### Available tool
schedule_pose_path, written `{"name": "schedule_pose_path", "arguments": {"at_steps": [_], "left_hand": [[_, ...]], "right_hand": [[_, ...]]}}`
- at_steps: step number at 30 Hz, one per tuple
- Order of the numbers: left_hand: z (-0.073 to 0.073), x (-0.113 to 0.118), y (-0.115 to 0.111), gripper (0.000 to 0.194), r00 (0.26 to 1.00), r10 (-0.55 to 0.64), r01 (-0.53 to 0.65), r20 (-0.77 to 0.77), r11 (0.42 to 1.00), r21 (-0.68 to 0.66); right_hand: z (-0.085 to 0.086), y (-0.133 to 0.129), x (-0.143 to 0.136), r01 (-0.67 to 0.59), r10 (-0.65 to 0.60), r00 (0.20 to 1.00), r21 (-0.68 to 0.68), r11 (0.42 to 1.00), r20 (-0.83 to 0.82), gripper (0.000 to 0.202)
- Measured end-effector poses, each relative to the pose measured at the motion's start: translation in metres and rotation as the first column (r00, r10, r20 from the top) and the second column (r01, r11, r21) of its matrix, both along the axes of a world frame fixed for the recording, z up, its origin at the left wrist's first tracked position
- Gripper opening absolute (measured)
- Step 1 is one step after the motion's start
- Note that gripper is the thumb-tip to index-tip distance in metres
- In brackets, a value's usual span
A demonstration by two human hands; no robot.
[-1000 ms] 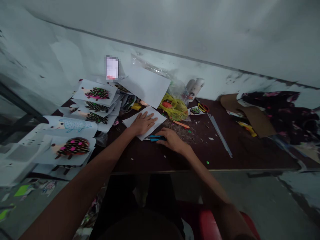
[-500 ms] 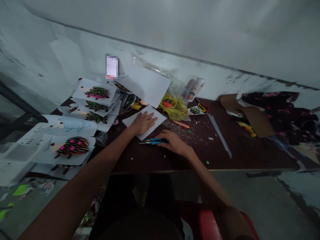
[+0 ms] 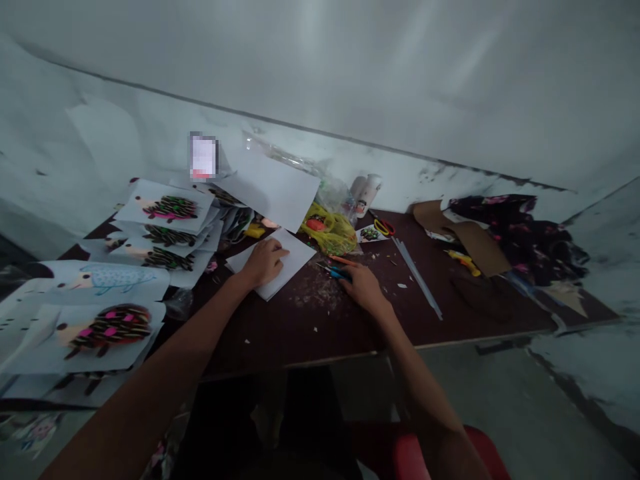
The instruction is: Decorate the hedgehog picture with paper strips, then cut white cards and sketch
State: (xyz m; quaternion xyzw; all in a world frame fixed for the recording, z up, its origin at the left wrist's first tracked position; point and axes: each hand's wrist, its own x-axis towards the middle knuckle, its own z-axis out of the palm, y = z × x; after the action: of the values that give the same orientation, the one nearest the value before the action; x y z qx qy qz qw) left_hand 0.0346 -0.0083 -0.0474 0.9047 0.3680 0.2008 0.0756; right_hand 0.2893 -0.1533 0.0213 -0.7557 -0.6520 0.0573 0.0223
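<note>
My left hand (image 3: 263,262) rests on a small stack of white paper (image 3: 291,262), its fingers bent and drawn together against the top sheet. To the right, my right hand (image 3: 363,285) is closed around a blue-handled tool (image 3: 339,273). A thin, pale metal tip points left from the tool, towards the paper; its exact kind is hard to make out. Just beyond my right fingers lies an orange stick-like tool (image 3: 345,261). Small crumbs and scraps are scattered on the dark tabletop (image 3: 295,333) between the paper and my right hand.
Hedgehog pictures (image 3: 170,208) lie piled on the left. Behind the paper are a large white sheet (image 3: 275,190) and a yellow net bag (image 3: 333,230). Scissors (image 3: 384,227), translucent sticks (image 3: 417,280), a yellow tool (image 3: 465,262) and brown cardboard (image 3: 480,247) sit to the right.
My left fingers, spread flat on the paper before, are now curled. My right hand has moved right and away from me with the blue-handled tool, up to the orange stick. The view has shifted.
</note>
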Motion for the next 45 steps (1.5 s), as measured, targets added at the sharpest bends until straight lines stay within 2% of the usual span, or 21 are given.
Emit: {"name": "schedule_pose_path", "arguments": {"at_steps": [5,9,11,13,15,17,19,22,24,28,30,32,34,36,38,40,42,43,45], "left_hand": [[0.010,-0.005,-0.007,0.040,1.000,0.012,-0.012,-0.027,1.000,0.010],[0.014,-0.010,-0.008,0.040,1.000,-0.007,0.007,-0.002,1.000,-0.020],[0.018,-0.013,-0.008,0.043,0.998,0.068,-0.068,-0.001,0.998,-0.009],[0.023,-0.016,-0.009,0.044,0.974,0.221,-0.221,-0.043,0.975,0.000],[0.028,-0.018,-0.011,0.042,0.924,0.361,-0.364,-0.123,0.931,0.001],[0.031,-0.019,-0.011,0.039,0.883,0.433,-0.442,-0.183,0.897,-0.008],[0.033,-0.020,-0.008,0.039,0.871,0.453,-0.469,-0.189,0.882,-0.052],[0.033,-0.022,-0.003,0.042,0.873,0.468,-0.486,-0.137,0.858,-0.168],[0.032,-0.023,-0.001,0.038,0.873,0.475,-0.488,-0.110,0.844,-0.224],[0.032,-0.025,0.000,0.023,0.873,0.481,-0.486,-0.084,0.839,-0.245],[0.033,-0.026,0.002,0.021,0.879,0.476,-0.466,-0.025,0.846,-0.259],[0.035,-0.030,0.004,0.018,0.900,0.427,-0.383,0.085,0.870,-0.311],[0.038,-0.034,0.007,0.016,0.906,0.348,-0.230,0.240,0.882,-0.411],[0.042,-0.039,0.007,0.020,0.857,0.311,-0.057,0.411,0.850,-0.524],[0.047,-0.041,0.005,0.030,0.760,0.362,0.063,0.540,0.786,-0.615],[0.050,-0.040,0.002,0.038,0.657,0.456,0.109,0.600,0.730,-0.675],[0.050,-0.036,0.000,0.042,0.558,0.541,0.109,0.629,0.703,-0.702],[0.049,-0.034,-0.001,0.043,0.514,0.572,0.097,0.639,0.701,-0.706],[0.047,-0.029,-0.001,0.042,0.453,0.605,0.073,0.655,0.707,-0.704]], "right_hand": [[0.009,0.007,-0.001,0.118,-0.113,0.988,-0.037,0.992,0.108,0.043],[0.012,0.006,0.007,0.209,-0.202,0.966,-0.034,0.977,0.160,0.043],[0.013,0.004,0.011,0.227,-0.218,0.956,-0.026,0.973,0.195,0.043],[0.015,0.003,0.010,0.237,-0.231,0.944,0.002,0.971,0.235,0.042],[0.017,0.003,0.005,0.218,-0.225,0.942,0.056,0.974,0.248,0.040],[0.019,0.007,-0.005,0.151,-0.177,0.961,0.131,0.980,0.213,0.036],[0.018,0.013,-0.018,0.068,-0.096,0.986,0.194,0.979,0.138,0.033],[0.013,0.027,-0.039,-0.044,0.047,0.999,0.200,0.979,-0.011,0.034],[0.008,0.038,-0.050,-0.097,0.114,0.988,0.157,0.983,-0.105,0.035],[0.002,0.059,-0.066,-0.020,0.026,0.995,0.063,0.998,-0.098,0.033],[0.002,0.068,-0.070,0.007,-0.003,0.996,0.039,0.999,-0.085,0.031],[0.001,0.074,-0.070,0.029,-0.024,0.994,0.042,0.999,-0.106,0.033],[-0.003,0.077,-0.066,0.049,-0.035,0.986,0.080,0.996,-0.166,0.035],[-0.010,0.078,-0.058,0.043,-0.003,0.961,0.139,0.989,-0.276,0.038],[-0.018,0.079,-0.050,0.047,0.040,0.906,0.195,0.980,-0.422,0.040],[-0.023,0.080,-0.043,0.135,0.039,0.806,0.247,0.960,-0.590,0.038],[-0.025,0.081,-0.040,0.214,0.031,0.627,0.211,0.954,-0.779,0.040],[-0.025,0.081,-0.041,0.212,0.035,0.510,0.165,0.963,-0.859,0.043],[-0.025,0.080,-0.045,0.124,0.041,0.294,0.080,0.989,-0.955,0.045]]}}
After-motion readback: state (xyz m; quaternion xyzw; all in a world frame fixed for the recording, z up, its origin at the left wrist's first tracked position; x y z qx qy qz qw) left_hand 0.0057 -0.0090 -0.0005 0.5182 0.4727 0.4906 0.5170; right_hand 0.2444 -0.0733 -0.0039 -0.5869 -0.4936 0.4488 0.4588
